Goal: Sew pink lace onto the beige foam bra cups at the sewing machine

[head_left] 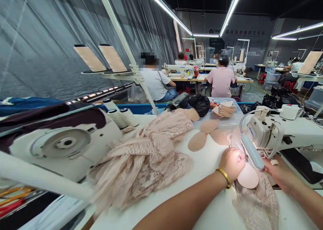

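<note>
My left hand (231,162), with a gold bangle at the wrist, is closed over a beige bra cup (248,178) beside the sewing machine (270,130). The cup's rounded end shows below the hand. Lace fabric (259,201) hangs from under the cup toward the table's front edge. My right hand (276,172) reaches in under the machine head, its fingers closed at the lace; the fingertips are partly hidden. A grey lamp (253,152) hangs between my hands and covers the needle area.
Left of my hands lies a heap of beige lace (151,156). Loose cups (198,141) rest behind it, near a clear plastic bin (230,114) with stacked cups. Another machine (65,146) and thread cones (123,117) stand left. Co-workers (222,80) sit ahead.
</note>
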The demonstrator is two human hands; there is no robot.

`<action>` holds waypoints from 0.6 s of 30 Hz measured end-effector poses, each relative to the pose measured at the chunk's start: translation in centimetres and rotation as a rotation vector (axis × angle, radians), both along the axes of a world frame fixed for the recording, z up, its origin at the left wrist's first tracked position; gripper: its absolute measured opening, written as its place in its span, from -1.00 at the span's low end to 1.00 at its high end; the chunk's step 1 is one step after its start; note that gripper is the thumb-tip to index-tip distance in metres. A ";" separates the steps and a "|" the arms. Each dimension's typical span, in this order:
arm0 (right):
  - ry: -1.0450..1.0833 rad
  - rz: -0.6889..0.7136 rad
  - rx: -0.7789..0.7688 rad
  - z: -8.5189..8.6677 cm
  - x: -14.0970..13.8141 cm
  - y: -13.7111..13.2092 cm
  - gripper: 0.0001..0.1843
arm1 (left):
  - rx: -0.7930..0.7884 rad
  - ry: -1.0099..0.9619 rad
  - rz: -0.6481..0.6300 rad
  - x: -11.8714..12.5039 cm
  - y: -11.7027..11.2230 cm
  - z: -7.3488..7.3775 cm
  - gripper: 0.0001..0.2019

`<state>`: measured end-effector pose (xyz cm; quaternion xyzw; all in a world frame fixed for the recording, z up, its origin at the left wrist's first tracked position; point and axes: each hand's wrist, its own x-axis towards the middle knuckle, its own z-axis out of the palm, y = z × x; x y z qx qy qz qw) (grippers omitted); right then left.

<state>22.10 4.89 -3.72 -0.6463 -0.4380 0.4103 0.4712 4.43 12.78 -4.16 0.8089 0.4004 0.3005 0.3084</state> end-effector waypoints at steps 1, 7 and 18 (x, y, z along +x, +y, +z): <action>0.005 -0.006 -0.003 -0.4 -0.2 0.2 -0.54 | 0.005 -0.006 -0.002 0.0 0.0 0.0 -0.79; 0.025 -0.035 -0.038 -1.5 -1.0 0.3 -0.65 | 0.048 -0.013 0.012 0.1 0.0 -0.5 -0.81; -0.026 -0.062 -0.157 0.4 -1.4 0.0 -0.70 | 0.061 -0.018 0.002 0.2 0.0 -0.5 -0.81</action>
